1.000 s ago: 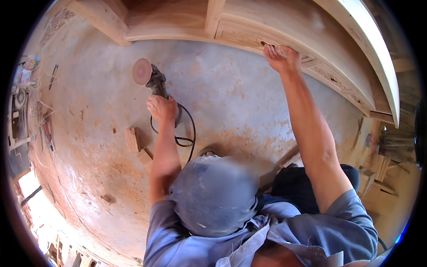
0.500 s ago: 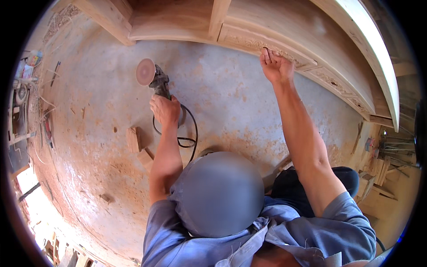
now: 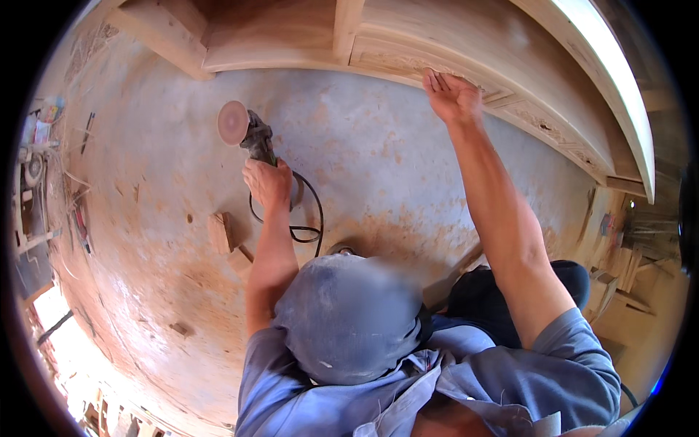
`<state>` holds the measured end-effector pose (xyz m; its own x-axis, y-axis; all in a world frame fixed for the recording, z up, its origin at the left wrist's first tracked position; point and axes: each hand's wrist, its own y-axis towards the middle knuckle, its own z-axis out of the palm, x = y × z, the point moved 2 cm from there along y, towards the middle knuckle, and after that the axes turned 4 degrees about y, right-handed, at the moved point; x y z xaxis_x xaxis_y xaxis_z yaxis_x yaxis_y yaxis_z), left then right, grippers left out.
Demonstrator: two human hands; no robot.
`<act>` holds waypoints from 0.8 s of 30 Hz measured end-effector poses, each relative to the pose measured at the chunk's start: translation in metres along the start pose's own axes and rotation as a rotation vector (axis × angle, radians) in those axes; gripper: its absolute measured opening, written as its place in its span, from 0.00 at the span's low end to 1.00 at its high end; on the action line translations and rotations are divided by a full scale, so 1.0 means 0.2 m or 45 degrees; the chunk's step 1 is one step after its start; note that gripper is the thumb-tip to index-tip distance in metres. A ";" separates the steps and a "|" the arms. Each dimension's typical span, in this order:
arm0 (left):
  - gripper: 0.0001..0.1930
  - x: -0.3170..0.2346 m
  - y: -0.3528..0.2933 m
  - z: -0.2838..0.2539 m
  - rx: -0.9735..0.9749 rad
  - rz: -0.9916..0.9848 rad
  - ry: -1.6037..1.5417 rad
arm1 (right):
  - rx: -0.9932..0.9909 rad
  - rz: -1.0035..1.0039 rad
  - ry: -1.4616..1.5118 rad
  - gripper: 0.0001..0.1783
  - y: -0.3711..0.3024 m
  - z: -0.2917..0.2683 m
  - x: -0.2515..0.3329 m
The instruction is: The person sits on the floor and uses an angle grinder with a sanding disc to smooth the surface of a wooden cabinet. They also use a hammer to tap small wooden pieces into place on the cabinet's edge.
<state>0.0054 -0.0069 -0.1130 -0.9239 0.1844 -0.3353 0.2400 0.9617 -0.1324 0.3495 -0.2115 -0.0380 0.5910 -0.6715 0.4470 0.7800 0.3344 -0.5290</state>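
Observation:
My left hand (image 3: 267, 182) is wrapped round the body of a dark angle grinder (image 3: 258, 138), held above the floor. A round pinkish-brown sanding disc (image 3: 233, 123) on its head faces up, and a black cord (image 3: 316, 200) loops back from its rear end. My right hand (image 3: 456, 98) reaches to a carved drawer-like panel (image 3: 393, 58) on the front of a pale wooden furniture piece (image 3: 466, 36). Its palm is turned up and no tool shows in it. The fingers lie apart against the carving, their tips partly hidden at the panel.
Wood blocks (image 3: 219, 231) lie on the dusty concrete floor (image 3: 364, 146) left of my knee (image 3: 349, 320). Tools and loose cords line the far left edge, with red-handled pliers (image 3: 80, 222) among them. Wood offcuts (image 3: 630, 273) are piled at the right.
The grinder in my left hand has shifted slightly left and down in the picture. My right hand stays at the carved panel, its fingers a little more spread.

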 end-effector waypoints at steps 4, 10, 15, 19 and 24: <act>0.31 0.01 0.00 -0.01 0.012 -0.003 0.014 | 0.041 0.063 -0.048 0.19 -0.04 0.00 0.01; 0.45 0.20 -0.03 0.05 0.302 0.064 0.134 | -0.028 -0.022 -0.012 0.18 -0.06 -0.19 0.07; 0.46 0.09 -0.05 -0.15 0.184 0.159 0.235 | -0.141 -0.023 0.062 0.12 -0.20 -0.32 0.21; 0.42 -0.19 0.12 -0.46 0.068 0.489 0.124 | -0.185 0.028 0.244 0.06 -0.18 -0.47 0.20; 0.37 -0.73 0.22 -0.96 -0.531 1.069 0.267 | -0.351 0.085 0.361 0.06 -0.22 -0.54 0.14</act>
<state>0.0945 0.0471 0.1088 -0.5432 0.8395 0.0098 0.7598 0.4866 0.4311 0.3095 -0.3172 -0.0806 0.5279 -0.8233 0.2087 0.6349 0.2193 -0.7408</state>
